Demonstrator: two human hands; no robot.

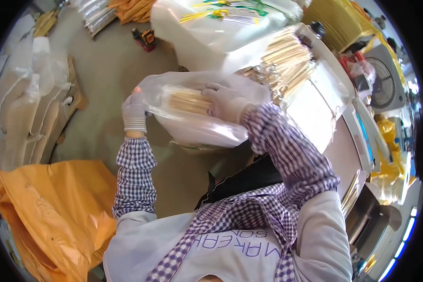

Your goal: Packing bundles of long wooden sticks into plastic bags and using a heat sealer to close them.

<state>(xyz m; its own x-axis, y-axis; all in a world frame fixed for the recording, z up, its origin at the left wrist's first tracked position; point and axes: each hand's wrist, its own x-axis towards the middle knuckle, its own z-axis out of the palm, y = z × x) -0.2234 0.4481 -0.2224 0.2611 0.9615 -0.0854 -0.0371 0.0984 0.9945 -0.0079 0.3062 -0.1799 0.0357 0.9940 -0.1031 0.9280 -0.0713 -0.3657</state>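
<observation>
A large clear plastic bag (199,129) spreads in front of me. Inside its mouth lies a bundle of thin wooden sticks (185,101), which seems to have its own clear wrap. My left hand (135,112), in a whitish glove, pinches the bag's left edge. My right hand (225,101), gloved too, grips the right end of the bundle, its fingers partly over the sticks. What else the bag contains is hard to see through the plastic.
Many loose wooden sticks (289,61) lie piled on the bench at right. Beyond the bag stands a big plastic-covered stack (207,35). A cordless drill (144,40) rests on the floor. An orange sack (56,207) is at near left; a grey fan (383,77) stands far right.
</observation>
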